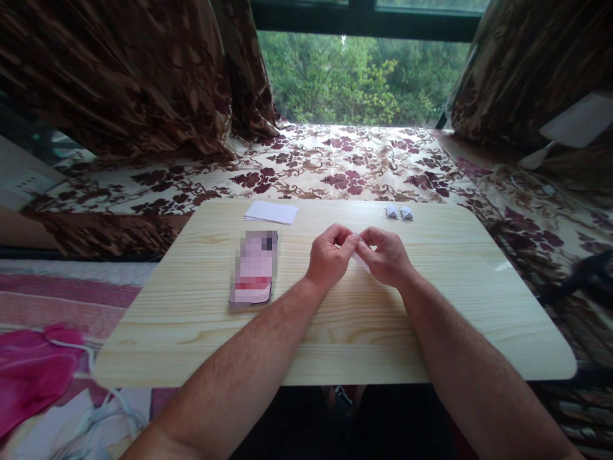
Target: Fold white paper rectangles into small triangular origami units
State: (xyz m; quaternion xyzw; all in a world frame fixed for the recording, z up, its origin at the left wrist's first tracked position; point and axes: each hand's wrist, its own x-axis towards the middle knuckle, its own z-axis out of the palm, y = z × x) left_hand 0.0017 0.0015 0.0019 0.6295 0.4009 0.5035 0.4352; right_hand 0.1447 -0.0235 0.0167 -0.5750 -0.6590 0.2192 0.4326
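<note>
Midway by the look of it: pinching a small white paper slip [360, 260] at frame centre between closed fingertips of left hand [330, 255] and right hand [387, 259], two folded paper pieces [399, 212] done upper right, paper stack [271, 212] unused upper left.

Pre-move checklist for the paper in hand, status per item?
1. Grip: ok. The left hand and the right hand both pinch the small white paper at their fingertips.
2. State of the fold: cannot tell. The fingers hide most of the paper.
3. Working room: ok. The table shows bare wood in front of the hands.
4. Phone: ok. It lies flat to the left, apart from the left hand.
5. Stack of white sheets: ok. It lies at the far edge, untouched.
6. Two folded pieces: ok. They sit side by side at the far edge, apart from the hands.
</note>
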